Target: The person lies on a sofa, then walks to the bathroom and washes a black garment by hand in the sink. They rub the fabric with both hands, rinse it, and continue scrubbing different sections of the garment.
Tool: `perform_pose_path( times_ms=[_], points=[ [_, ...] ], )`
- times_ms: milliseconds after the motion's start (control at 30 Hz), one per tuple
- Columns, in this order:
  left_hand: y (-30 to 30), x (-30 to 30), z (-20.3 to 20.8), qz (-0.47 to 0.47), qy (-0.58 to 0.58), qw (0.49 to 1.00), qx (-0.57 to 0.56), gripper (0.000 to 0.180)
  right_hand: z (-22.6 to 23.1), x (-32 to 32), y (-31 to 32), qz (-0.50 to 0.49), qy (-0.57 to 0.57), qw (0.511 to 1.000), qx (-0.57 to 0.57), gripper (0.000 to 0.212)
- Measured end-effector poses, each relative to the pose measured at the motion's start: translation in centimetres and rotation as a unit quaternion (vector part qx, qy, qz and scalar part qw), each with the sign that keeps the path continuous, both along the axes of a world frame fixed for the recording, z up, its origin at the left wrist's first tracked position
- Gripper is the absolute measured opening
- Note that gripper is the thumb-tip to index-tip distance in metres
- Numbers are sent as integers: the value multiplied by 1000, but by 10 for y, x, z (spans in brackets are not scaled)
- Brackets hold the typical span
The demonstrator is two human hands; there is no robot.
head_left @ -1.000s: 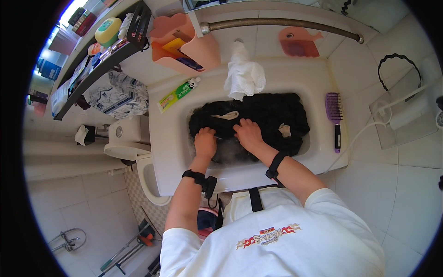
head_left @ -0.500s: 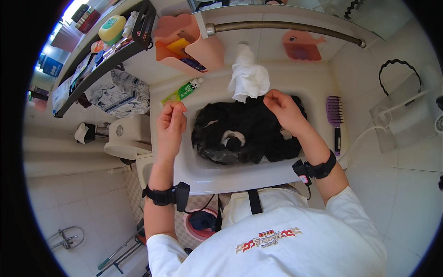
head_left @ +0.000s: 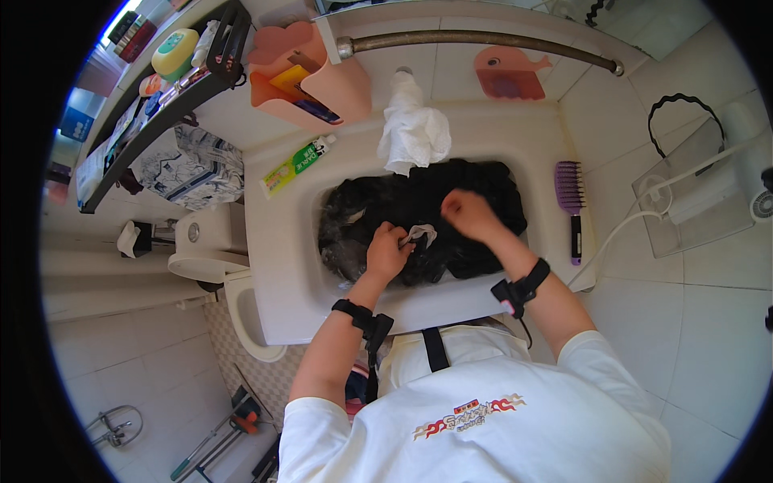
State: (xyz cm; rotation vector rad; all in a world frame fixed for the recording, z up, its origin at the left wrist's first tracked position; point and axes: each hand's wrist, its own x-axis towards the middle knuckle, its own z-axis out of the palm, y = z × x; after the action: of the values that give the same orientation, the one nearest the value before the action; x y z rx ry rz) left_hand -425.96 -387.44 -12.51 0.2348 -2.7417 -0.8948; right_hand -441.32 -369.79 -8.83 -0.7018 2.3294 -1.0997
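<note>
A soaked black garment (head_left: 475, 181) lies bunched in the water of the white sink (head_left: 266, 249). Near its middle a pale patch of cloth (head_left: 423, 233) shows. My left hand (head_left: 389, 253) is closed on the black garment at the edge of that patch. Over the garment, farther right, is my right hand (head_left: 471, 217), its fingers curled and somewhat blurred; whether they hold anything is hidden. White cloth (head_left: 415, 137) wraps the faucet and hangs over the back of the sink.
A green and yellow tube (head_left: 298, 165) lies on the sink's left rim, and a purple hairbrush (head_left: 569, 209) on the right rim. Behind are a pink wall bin (head_left: 310, 88) and a metal bar (head_left: 483, 40). A toilet (head_left: 213, 241) stands left; a hair dryer (head_left: 717, 185) hangs right.
Both hands have come down from above the sink and inward. My left hand has moved right and taken hold of the black garment; my right hand has moved left and nearer me.
</note>
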Motion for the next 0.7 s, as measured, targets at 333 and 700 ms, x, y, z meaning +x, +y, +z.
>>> perform_pose_path(
  times_ms=[333, 700],
  points=[
    [-44, -15, 141, 133, -114, 711, 681, 13, 5, 59, -25, -44, -288, 944, -157, 19],
    [-77, 11, 197, -7, -72, 615, 785, 19, 85, 25, -19, 57, -100, 973, -200, 30]
  ],
)
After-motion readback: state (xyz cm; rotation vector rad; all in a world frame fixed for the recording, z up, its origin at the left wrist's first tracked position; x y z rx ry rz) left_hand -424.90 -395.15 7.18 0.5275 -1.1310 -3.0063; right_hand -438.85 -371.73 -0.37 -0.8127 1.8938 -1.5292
